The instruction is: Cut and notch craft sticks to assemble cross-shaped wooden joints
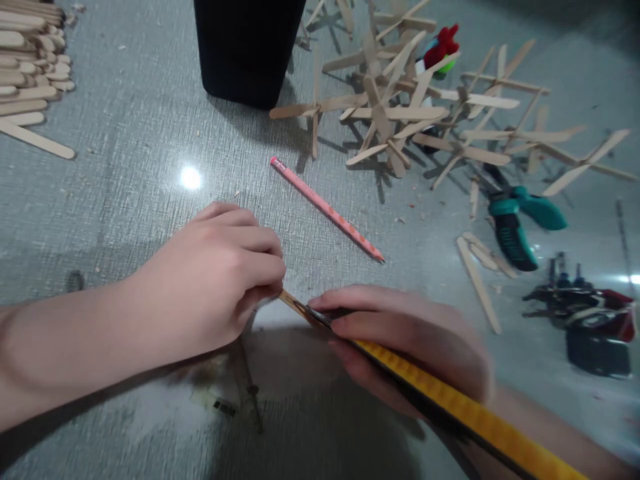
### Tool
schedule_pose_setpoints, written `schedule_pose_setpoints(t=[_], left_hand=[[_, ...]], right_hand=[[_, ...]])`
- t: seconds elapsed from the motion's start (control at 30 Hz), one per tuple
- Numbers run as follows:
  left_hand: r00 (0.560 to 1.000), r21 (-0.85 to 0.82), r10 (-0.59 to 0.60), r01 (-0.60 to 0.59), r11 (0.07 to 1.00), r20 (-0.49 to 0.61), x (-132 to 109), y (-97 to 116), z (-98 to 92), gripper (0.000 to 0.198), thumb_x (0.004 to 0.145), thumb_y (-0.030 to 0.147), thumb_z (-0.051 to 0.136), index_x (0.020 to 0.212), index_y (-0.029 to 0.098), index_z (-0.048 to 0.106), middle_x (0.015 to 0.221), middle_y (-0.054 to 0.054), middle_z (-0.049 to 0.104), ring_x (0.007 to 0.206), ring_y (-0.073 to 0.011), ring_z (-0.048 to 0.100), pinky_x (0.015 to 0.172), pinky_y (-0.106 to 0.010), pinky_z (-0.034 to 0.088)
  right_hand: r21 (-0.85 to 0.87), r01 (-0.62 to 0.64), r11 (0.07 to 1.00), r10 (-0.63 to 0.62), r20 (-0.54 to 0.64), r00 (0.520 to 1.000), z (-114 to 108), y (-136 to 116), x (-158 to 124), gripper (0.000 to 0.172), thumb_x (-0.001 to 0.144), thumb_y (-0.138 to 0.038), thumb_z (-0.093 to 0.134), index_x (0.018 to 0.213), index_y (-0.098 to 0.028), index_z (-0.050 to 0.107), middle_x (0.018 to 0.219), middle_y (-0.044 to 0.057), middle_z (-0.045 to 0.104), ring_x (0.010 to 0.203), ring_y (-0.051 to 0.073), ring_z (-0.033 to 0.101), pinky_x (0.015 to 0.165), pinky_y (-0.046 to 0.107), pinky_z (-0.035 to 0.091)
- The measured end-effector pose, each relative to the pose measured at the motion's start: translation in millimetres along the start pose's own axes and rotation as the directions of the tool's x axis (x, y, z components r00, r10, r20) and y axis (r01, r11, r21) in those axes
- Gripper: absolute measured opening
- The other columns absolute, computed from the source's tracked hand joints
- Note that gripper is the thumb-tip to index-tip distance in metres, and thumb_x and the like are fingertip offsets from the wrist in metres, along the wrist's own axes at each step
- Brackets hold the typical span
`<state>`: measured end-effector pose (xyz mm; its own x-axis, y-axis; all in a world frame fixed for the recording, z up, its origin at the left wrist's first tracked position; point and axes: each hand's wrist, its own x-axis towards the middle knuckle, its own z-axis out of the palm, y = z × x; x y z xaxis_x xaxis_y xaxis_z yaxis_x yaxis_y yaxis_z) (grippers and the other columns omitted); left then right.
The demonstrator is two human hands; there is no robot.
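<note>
My left hand (215,280) is curled into a loose fist low on the grey table, its fingertips pinching the end of a thin wooden stick (295,308). My right hand (405,343) is closed round a yellow-and-black utility knife (450,403), whose front end meets the stick just right of my left fingers. The knife's tip is blurred and partly hidden by my fingers. A pink pencil (327,209) lies diagonally just beyond both hands.
A black container (245,47) stands at the top centre. Glued craft-stick structures (415,113) spread across the upper right. A stack of loose craft sticks (30,67) sits at the top left. Teal-handled pliers (520,223) and dark tools (590,320) lie at right.
</note>
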<state>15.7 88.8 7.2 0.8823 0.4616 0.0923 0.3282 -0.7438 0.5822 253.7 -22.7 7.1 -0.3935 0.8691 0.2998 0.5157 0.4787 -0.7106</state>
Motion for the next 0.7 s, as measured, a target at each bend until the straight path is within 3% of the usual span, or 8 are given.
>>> schedule_pose_setpoints(t=[0.1, 0.3, 0.47, 0.57, 0.7], left_hand=[[1.000, -0.006, -0.017, 0.017, 1.000, 0.014, 0.0, 1.2, -0.7, 0.030, 0.093, 0.007, 0.054, 0.082, 0.023, 0.076, 0.089, -0.001, 0.075, 0.088, -0.0207, 0.061, 0.088, -0.039, 0.041], [1.000, -0.010, -0.012, 0.012, 1.000, 0.008, -0.6, -0.1, -1.1, 0.028, 0.093, 0.008, 0.054, 0.082, 0.023, 0.076, 0.089, -0.001, 0.074, 0.087, -0.0208, 0.062, 0.089, -0.039, 0.043], [0.994, 0.063, 0.104, -0.102, 0.993, -0.029, -4.6, 1.4, 1.0, 0.017, 0.092, 0.017, 0.058, 0.083, 0.021, 0.072, 0.074, -0.001, 0.067, 0.078, -0.0206, 0.060, 0.098, -0.045, 0.044], [0.985, 0.021, 0.172, -0.171, 0.985, -0.027, -6.3, 3.5, 2.1, 0.015, 0.091, 0.014, 0.056, 0.085, 0.019, 0.069, 0.065, 0.002, 0.061, 0.066, -0.0165, 0.056, 0.105, -0.044, 0.045], [0.983, 0.012, 0.182, -0.182, 0.983, -0.029, -4.1, 1.3, 0.2, 0.017, 0.093, 0.014, 0.055, 0.096, 0.019, 0.071, 0.073, 0.000, 0.065, 0.069, -0.0170, 0.058, 0.102, -0.044, 0.048]], right_hand=[[-0.032, -0.006, 0.999, 0.006, -0.009, 1.000, -4.0, -4.0, -4.6, 0.031, 0.087, -0.010, 0.067, 0.111, -0.027, 0.073, 0.102, 0.005, 0.082, 0.083, 0.019, 0.081, 0.070, 0.026, 0.068], [0.055, -0.062, 0.997, 0.070, -0.158, 0.985, -5.2, 0.5, -9.8, 0.022, 0.088, -0.010, 0.066, 0.104, -0.024, 0.073, 0.111, 0.008, 0.079, 0.096, 0.021, 0.080, 0.083, 0.032, 0.067], [0.055, -0.057, 0.997, 0.064, -0.129, 0.990, -2.3, 4.1, -1.9, 0.023, 0.082, -0.008, 0.074, 0.100, -0.022, 0.071, 0.108, 0.007, 0.079, 0.093, 0.017, 0.080, 0.082, 0.025, 0.065], [0.039, -0.109, 0.993, 0.114, -0.178, 0.977, -1.2, 2.7, -1.9, 0.027, 0.084, -0.003, 0.071, 0.101, -0.024, 0.072, 0.110, 0.006, 0.079, 0.094, 0.016, 0.079, 0.085, 0.026, 0.065], [0.063, -0.197, 0.978, 0.207, -0.254, 0.945, -0.9, -1.4, -6.1, 0.023, 0.090, -0.008, 0.068, 0.101, -0.027, 0.074, 0.110, 0.004, 0.080, 0.098, 0.019, 0.078, 0.089, 0.031, 0.065]])
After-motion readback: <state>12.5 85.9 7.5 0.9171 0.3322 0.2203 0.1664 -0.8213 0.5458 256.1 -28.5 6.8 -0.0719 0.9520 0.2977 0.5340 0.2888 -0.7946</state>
